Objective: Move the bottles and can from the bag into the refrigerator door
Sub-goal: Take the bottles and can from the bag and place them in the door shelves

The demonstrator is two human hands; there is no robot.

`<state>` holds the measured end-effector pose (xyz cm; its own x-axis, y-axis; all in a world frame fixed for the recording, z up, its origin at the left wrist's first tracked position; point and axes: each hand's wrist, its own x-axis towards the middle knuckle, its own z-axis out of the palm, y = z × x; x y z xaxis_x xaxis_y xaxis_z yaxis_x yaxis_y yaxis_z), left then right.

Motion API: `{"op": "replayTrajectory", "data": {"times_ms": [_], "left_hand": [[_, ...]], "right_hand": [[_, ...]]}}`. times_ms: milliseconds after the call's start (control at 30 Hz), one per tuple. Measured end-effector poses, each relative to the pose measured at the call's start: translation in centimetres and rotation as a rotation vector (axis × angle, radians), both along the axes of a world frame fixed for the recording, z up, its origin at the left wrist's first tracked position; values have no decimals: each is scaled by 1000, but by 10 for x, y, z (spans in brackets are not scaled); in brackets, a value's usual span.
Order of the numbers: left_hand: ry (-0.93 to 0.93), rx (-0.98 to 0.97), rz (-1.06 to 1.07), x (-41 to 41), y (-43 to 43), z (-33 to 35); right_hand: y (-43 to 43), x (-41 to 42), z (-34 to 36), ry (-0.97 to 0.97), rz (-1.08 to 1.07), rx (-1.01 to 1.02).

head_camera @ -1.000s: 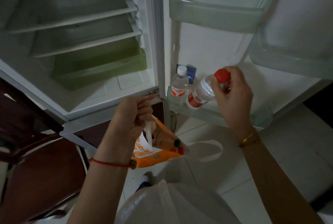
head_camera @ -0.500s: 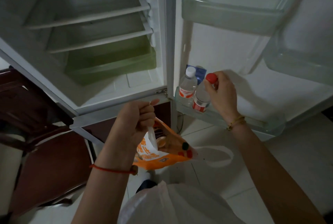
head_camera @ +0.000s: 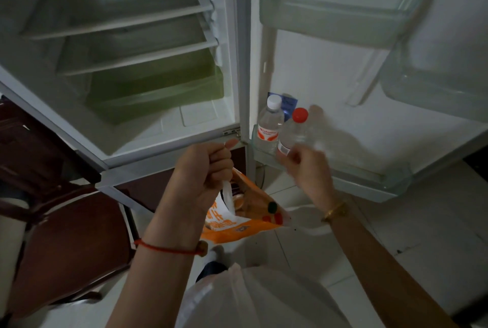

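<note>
Bottles [head_camera: 270,123] stand upright together in the far door shelf [head_camera: 343,177]. Left hand [head_camera: 203,169] grips the bag [head_camera: 245,214] handle; right hand [head_camera: 309,166] is blurred, grip unclear. The can [head_camera: 239,199] inside looks light, rigid, best grasped around its side.

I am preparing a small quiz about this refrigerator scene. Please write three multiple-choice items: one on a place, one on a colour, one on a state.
1. Where do the two bottles stand?
A. bottom door shelf
B. top door shelf
C. green drawer

2. Which cap colours do they have?
A. both blue
B. white and red
C. both green

3. What does the left hand do?
A. hangs open
B. grips the bag handle
C. holds a bottle

Key: 1 A, the white-capped bottle and red-capped bottle sit in the bottom door shelf; 2 B, caps show it; 3 B, left hand clutches the orange bag.
</note>
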<state>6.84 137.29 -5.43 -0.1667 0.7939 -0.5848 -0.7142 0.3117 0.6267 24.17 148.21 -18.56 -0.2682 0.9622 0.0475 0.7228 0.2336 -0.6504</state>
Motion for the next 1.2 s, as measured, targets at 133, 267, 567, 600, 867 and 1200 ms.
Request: {"op": "replayTrajectory", "data": {"times_ms": [133,267,567,600,867,1200], "left_hand": [[2,3,-4,4,-1,0],[2,1,-13,7,-4,0],[4,5,-3,18,-11,-2],[1,8,4,19,-11,-2],[-5,24,76,21,-15,-1],[-101,69,148,13,-24,-5]], "right_hand": [[-25,1,-54,-413,262,-477],[-44,2,-85,-439,288,-575],[-55,-3,-111,-340,217,-764],[-54,-3,-113,-324,166,-778],[-60,5,-111,-242,-13,-792],[-58,9,-22,-136,127,-254]]}}
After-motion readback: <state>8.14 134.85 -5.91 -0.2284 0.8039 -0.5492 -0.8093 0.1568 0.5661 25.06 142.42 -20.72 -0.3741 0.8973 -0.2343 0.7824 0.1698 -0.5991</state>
